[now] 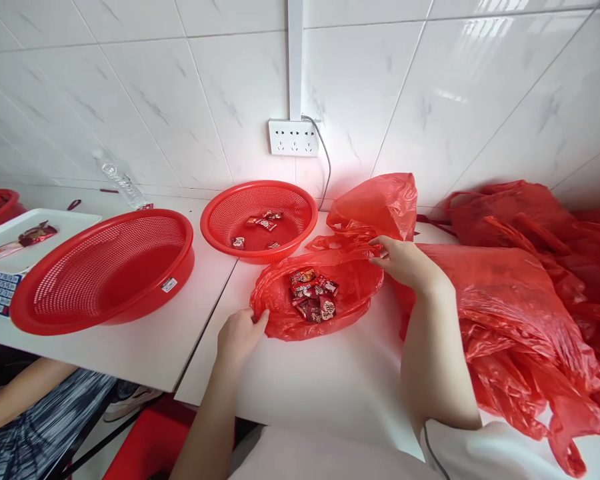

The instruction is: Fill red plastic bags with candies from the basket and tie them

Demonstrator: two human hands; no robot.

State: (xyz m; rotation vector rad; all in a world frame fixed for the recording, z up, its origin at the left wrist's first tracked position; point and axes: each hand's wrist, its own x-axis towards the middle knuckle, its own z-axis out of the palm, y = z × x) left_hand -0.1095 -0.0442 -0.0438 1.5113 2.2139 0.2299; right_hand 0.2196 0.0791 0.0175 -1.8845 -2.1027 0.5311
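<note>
A red plastic bag (280,313) lies on the white table with its mouth spread wide. Several small wrapped snack packets (313,293), dark red with white marks, rest in a heap inside it. My left hand (241,333) pinches the bag's rim at the near left. On the far right side of the mouth, my right hand (405,263) grips the rim between thumb and fingers. Just behind the bag stands a red perforated basket (215,227) holding several more packets. A bulging red bag (375,203) sits beyond my right hand.
More filled red bags (510,287) crowd the right side. At left are a tilted red basket (100,267), a scale (0,293) with a tray and a packet, and a clear bottle (123,183). A power socket (294,138) is on the wall. Another person's arm (33,390) shows lower left.
</note>
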